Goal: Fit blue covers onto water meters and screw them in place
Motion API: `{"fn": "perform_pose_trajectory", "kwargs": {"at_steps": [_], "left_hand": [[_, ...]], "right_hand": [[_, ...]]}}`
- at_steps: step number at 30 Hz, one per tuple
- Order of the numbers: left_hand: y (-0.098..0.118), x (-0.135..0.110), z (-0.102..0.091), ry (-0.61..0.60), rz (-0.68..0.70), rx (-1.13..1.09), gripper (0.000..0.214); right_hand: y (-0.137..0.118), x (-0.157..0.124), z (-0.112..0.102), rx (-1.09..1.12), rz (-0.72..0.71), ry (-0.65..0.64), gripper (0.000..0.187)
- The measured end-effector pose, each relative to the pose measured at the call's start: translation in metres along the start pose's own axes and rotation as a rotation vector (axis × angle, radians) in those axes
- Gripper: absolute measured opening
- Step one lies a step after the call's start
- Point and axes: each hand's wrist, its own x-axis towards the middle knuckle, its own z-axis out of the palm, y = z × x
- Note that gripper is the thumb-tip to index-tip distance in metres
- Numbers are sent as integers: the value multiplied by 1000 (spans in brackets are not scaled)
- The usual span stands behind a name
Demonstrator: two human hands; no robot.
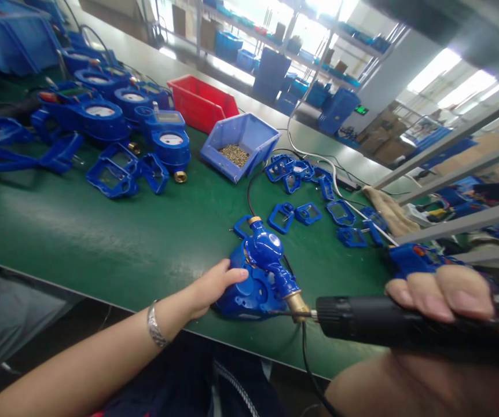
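My left hand [215, 285] is closed around the side of a blue water meter [249, 292], its thumb lying over the casing. The meter rests upside down near the table's front edge, with its rounded body and brass-ended pipe facing up. My right hand [444, 301] grips a black electric screwdriver [358, 317], held level from the right. The thin bit of the screwdriver points left and passes in front of the meter's lower brass end; whether its tip touches a screw I cannot tell. Just behind the meter lies a small blue frame [241, 227].
A blue bin [247, 136] of small brass-coloured screws stands beside a red bin [200, 104]. Several blue water meters [169, 142] crowd the left. Loose blue frames [282, 217] lie on the green mat at right, near a white cable [335, 179]. Metal rails [462, 223] border the right side.
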Motion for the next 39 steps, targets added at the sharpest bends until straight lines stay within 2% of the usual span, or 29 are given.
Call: {"fn": "perform_pose_trajectory", "kwargs": {"at_steps": [3,6,11,15,19,24,29,39], "left_hand": [[0,5,3,-32,-3,19,79],[-2,5,1,-94,53,16,81],[-2,2,-1,-151,121,-18,81],[2,1,6,-104,124,-22,71],[2,2,10,-9,117,17,71],[-5,5,11,-2,160,8,61],[-8,6,12,39,148,-3,63],[-7,6,13,114,105,111,68]], "right_hand": [[13,0,31,75,22,-74,39],[25,-1,44,76,71,-138,38],[24,0,46,60,86,-121,39],[26,-2,51,42,135,-138,40],[46,-9,53,36,208,-220,36],[64,-17,52,64,204,-170,30],[65,-20,52,82,206,-174,28],[68,-25,51,127,186,-181,29]]}}
